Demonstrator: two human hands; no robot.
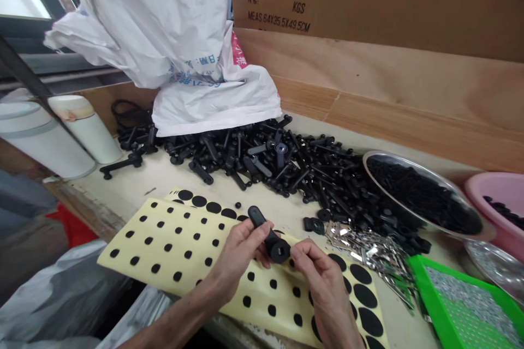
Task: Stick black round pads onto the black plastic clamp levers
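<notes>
My left hand (237, 253) is closed around a black plastic crank handle (278, 248), thumb on top. The handle's round end, with a small square opening, faces me; its narrow end points up and away. Beside the round end, my right hand (321, 275) has thumb and forefinger pinched together at its edge. What sits between those fingertips, if anything, is too small to make out. Under both hands lies a yellow backing sheet (164, 229) with rows of small black pads. Another sheet (372, 283) with larger black round pads shows at the right and behind.
A heap of black handles (245, 158) spreads beneath a white woven sack (213, 101). To the right are loose metal clips (368, 245), a steel bowl (470, 234) of black parts, a pink basin (499, 191) and a green tray (436, 294). Two pale bottles (88, 131) stand left.
</notes>
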